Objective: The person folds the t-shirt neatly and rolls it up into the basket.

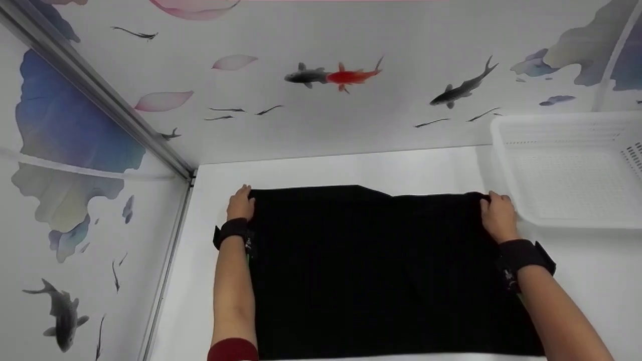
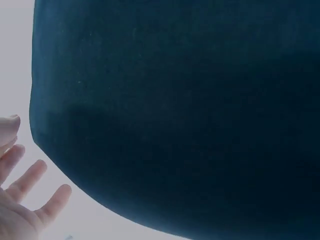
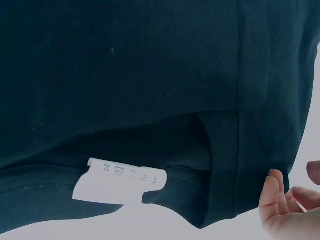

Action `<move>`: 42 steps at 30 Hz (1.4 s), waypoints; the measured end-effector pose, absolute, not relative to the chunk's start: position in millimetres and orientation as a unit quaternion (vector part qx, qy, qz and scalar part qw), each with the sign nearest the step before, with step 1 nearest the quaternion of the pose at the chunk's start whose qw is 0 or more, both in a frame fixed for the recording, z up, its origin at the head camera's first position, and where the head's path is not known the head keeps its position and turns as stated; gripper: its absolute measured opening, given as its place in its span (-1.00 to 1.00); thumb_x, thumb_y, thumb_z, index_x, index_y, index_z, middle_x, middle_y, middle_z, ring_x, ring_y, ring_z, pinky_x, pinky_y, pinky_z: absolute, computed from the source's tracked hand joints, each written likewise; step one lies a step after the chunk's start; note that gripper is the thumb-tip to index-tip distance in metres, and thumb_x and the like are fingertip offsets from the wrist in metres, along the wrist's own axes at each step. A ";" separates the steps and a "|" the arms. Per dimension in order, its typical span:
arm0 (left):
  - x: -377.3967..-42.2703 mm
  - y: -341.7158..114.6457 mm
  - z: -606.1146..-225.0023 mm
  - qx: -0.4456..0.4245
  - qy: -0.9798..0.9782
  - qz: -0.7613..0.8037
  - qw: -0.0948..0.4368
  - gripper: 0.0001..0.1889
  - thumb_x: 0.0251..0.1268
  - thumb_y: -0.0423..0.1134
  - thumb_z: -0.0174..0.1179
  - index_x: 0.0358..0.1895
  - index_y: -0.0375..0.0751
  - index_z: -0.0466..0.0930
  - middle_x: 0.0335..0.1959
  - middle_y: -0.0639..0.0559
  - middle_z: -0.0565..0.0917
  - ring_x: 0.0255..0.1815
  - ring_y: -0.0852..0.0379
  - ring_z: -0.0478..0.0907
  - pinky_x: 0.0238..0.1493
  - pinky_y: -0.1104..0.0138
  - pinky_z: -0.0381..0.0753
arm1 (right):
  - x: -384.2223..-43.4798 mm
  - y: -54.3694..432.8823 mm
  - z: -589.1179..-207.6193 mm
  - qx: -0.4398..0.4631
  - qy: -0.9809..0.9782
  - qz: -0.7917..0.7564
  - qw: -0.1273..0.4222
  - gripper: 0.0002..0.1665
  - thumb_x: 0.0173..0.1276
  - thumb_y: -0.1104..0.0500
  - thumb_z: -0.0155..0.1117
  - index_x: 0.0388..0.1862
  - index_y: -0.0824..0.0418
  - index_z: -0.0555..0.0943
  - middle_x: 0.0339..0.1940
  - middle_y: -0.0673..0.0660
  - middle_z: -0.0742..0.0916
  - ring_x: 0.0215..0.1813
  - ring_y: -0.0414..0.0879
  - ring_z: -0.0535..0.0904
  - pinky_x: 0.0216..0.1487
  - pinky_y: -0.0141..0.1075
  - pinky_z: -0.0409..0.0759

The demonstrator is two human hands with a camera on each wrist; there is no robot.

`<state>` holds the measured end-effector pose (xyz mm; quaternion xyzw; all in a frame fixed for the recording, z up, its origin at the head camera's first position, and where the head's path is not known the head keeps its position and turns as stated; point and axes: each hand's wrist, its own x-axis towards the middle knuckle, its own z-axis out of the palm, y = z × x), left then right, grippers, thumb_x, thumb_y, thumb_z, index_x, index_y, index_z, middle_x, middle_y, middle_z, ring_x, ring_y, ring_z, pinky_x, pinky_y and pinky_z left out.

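Observation:
A black cloth garment (image 1: 376, 271) lies spread on the white table, with its far edge slightly uneven. My left hand (image 1: 242, 204) is at its far left corner. In the left wrist view, the fingers of that hand (image 2: 30, 195) are loosely spread beside the garment's edge, a strip of white between them. At the far right corner is my right hand (image 1: 500, 216). The right wrist view shows its fingertips (image 3: 272, 187) touching the cloth corner, the thumb apart from them. A white care label (image 3: 117, 182) shows inside a fold there.
A white plastic basket (image 1: 562, 220) stands at the right, close beside my right hand. Behind the white table (image 1: 311, 173) rises a wall (image 1: 326, 125) printed with fish and petals. Another printed panel (image 1: 75, 200) stands on the left, along a metal rail (image 1: 100, 90).

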<state>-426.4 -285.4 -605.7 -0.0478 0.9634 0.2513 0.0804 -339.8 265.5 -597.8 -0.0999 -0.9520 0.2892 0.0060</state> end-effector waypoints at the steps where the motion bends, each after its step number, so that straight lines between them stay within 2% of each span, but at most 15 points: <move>1: -425.3 -284.5 -604.3 -0.046 0.965 0.241 0.089 -0.53 0.52 -0.41 -0.10 0.42 -0.46 0.21 0.46 -0.33 0.20 0.41 -0.35 0.17 0.35 -0.10 0.24 | -338.4 264.9 -596.8 -0.104 -0.954 0.282 0.013 -0.51 0.51 0.35 -0.14 0.20 0.79 0.26 0.09 0.76 0.39 0.16 0.57 0.31 0.18 0.28 0.31; 5: -419.0 -280.9 -601.4 -0.047 0.977 0.191 0.083 -0.55 0.52 -0.43 -0.13 0.42 -0.33 0.29 0.42 -0.27 0.32 0.32 -0.37 0.27 0.21 -0.15 0.38 | -333.4 260.2 -593.2 -0.117 -0.958 0.259 0.039 -0.56 0.51 0.34 -0.09 0.09 0.78 0.38 -0.03 0.72 0.49 0.05 0.54 0.42 0.06 0.25 0.43; 8: -413.7 -278.4 -599.2 -0.052 0.984 0.169 0.040 -0.60 0.49 -0.45 -0.08 0.33 -0.33 0.43 0.26 -0.31 0.47 0.18 -0.36 0.38 0.07 -0.15 0.49 | -329.8 256.1 -590.5 -0.128 -0.959 0.247 0.054 -0.59 0.51 0.32 -0.05 -0.05 0.77 0.46 -0.14 0.69 0.54 -0.05 0.52 0.49 -0.06 0.23 0.49; 12: -407.8 -277.4 -592.9 -0.049 0.985 0.167 -0.018 -0.72 0.44 -0.41 0.04 0.12 -0.38 0.59 0.05 -0.33 0.55 0.05 -0.34 0.46 -0.05 -0.16 0.53 | -326.4 252.1 -587.7 -0.144 -0.958 0.237 0.069 -0.65 0.48 0.32 0.00 -0.25 0.69 0.52 -0.27 0.62 0.58 -0.19 0.48 0.54 -0.22 0.22 0.52; 16: -402.4 -280.8 -584.5 -0.034 0.983 0.177 -0.036 -0.80 0.39 -0.37 0.14 -0.04 -0.40 0.64 -0.04 -0.29 0.57 0.06 -0.31 0.45 -0.04 -0.17 0.49 | -325.5 247.9 -587.4 -0.162 -0.955 0.237 0.080 -0.71 0.46 0.35 0.00 -0.25 0.63 0.54 -0.25 0.59 0.61 -0.19 0.47 0.56 -0.23 0.23 0.52; 24: -385.8 -293.7 -571.5 0.030 0.979 0.195 -0.048 -0.84 0.31 -0.36 0.23 -0.15 -0.41 0.66 -0.04 -0.30 0.62 0.20 -0.26 0.38 0.08 -0.17 0.36 | -327.3 236.8 -581.8 -0.180 -0.935 0.283 0.116 -0.79 0.39 0.43 -0.08 -0.19 0.59 0.49 -0.21 0.59 0.60 -0.17 0.49 0.53 -0.15 0.21 0.47; 28: -377.2 -297.7 -567.1 0.049 0.978 0.193 -0.057 -0.86 0.26 -0.38 0.27 -0.20 -0.39 0.68 -0.10 -0.29 0.65 0.16 -0.24 0.41 0.06 -0.14 0.34 | -328.2 235.5 -574.8 -0.200 -0.913 0.343 0.099 -0.78 0.38 0.36 -0.09 -0.17 0.54 0.44 -0.21 0.52 0.56 -0.12 0.44 0.50 -0.06 0.16 0.43; 31: -371.2 -298.5 -565.5 0.061 0.977 0.193 -0.063 -0.88 0.23 -0.40 0.30 -0.23 -0.39 0.69 -0.14 -0.28 0.67 0.13 -0.24 0.44 0.02 -0.11 0.34 | -326.8 237.9 -569.2 -0.198 -0.914 0.344 0.079 -0.66 0.46 0.25 -0.04 -0.16 0.59 0.47 -0.19 0.55 0.58 -0.11 0.44 0.51 -0.03 0.16 0.45; 33: -367.3 -299.0 -564.5 0.065 0.976 0.195 -0.068 -0.90 0.20 -0.41 0.31 -0.26 -0.40 0.69 -0.17 -0.28 0.67 0.11 -0.24 0.45 -0.01 -0.11 0.35 | -324.9 239.7 -566.7 -0.190 -0.927 0.319 0.059 -0.58 0.50 0.20 -0.03 -0.24 0.63 0.51 -0.21 0.59 0.60 -0.12 0.45 0.54 -0.06 0.17 0.48; 38: -358.9 -298.7 -563.0 0.068 0.976 0.196 -0.070 -0.91 0.19 -0.44 0.31 -0.29 -0.42 0.69 -0.22 -0.29 0.68 0.06 -0.26 0.46 -0.04 -0.11 0.37 | -316.5 244.9 -563.0 -0.177 -0.953 0.244 -0.003 -0.61 0.43 0.32 -0.03 -0.47 0.64 0.53 -0.28 0.64 0.61 -0.19 0.47 0.59 -0.19 0.17 0.57; 42: -352.1 -297.7 -564.5 0.075 0.977 0.190 -0.061 -0.92 0.18 -0.44 0.31 -0.30 -0.41 0.70 -0.26 -0.28 0.69 0.02 -0.27 0.47 -0.07 -0.11 0.39 | -308.7 250.7 -561.8 -0.186 -0.957 0.220 -0.042 -0.68 0.34 0.42 -0.10 -0.49 0.62 0.52 -0.27 0.64 0.61 -0.22 0.43 0.60 -0.27 0.11 0.61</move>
